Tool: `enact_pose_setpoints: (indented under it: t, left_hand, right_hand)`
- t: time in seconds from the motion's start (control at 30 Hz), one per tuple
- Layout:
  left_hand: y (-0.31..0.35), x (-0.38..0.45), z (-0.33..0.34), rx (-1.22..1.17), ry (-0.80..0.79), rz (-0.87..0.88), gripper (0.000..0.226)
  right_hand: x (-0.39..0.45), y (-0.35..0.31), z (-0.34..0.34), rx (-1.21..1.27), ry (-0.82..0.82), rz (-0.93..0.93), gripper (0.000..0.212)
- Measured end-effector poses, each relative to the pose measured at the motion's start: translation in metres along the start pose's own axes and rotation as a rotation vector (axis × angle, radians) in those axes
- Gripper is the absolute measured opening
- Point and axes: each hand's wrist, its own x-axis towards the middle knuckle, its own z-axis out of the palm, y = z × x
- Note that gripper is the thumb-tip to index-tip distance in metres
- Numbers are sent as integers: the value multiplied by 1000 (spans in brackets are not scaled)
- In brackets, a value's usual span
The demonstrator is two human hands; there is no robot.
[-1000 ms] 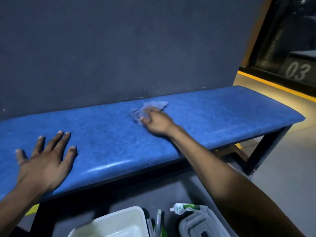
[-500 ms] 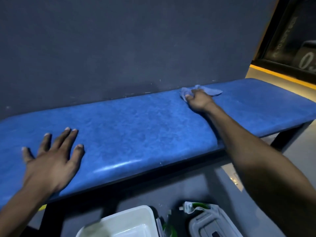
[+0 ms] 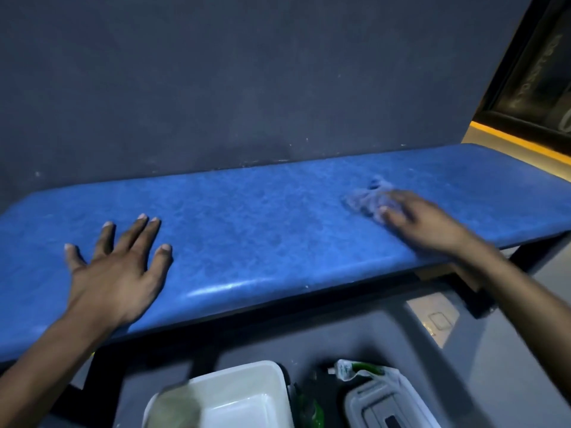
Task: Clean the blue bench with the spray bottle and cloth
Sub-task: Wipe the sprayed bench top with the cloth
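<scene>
The blue bench [image 3: 262,230] runs left to right against a dark grey wall, its padded top mottled and glossy at the front edge. My right hand [image 3: 423,223] presses a crumpled pale blue cloth [image 3: 367,199] onto the right part of the seat; hand and cloth are motion-blurred. My left hand [image 3: 120,270] lies flat on the left part of the seat, fingers spread, holding nothing. A rounded blurred object, possibly the spray bottle [image 3: 174,407], shows at the bottom edge.
On the grey floor below the bench stand a white plastic tub [image 3: 247,393], a grey lidded container [image 3: 383,409] and a white-and-green pouch [image 3: 355,369]. The bench's black leg [image 3: 531,251] is at right. A yellow-striped step [image 3: 522,143] lies beyond.
My right hand has drawn the cloth from the seat's back edge toward its middle. Before that it swept the cloth rightward. My left hand has stayed flat on the seat.
</scene>
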Motion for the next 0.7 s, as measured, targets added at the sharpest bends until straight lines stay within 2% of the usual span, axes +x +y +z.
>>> enact_pose_setpoints:
  t: [0.1,0.17,0.27,0.3,0.4,0.47,0.53,0.63,0.7]
  left_hand:
    - [5,1,0,22,-4,-7,77]
    - [5,0,-1,20,-14,-8,76]
    - [5,-1,-3,14,-25,-5,76]
    - [4,-2,-3,14,-23,-2,76]
    - [2,-2,-5,5,-18,5,76]
    - [2,-4,-5,-11,-18,3,77]
    - [2,-5,-5,-24,-7,-4,76]
    - [6,-4,-5,-31,-9,-16,74]
    - [8,-6,-3,-27,10,-40,73]
  right_hand:
    - [54,42,7,-112,52,302,20]
    - [104,40,34,-101,14,387,31]
    - [168,-29,87,-52,-80,184,45]
    - [174,-73,102,-48,-125,93,46]
    - [146,-161,132,38,-260,-154,37]
    - [100,-166,122,75,-275,-253,44]
    - [52,-143,97,83,-255,-286,51]
    - [12,-88,54,46,-197,-193,43]
    - [22,-63,42,34,-140,-101,31]
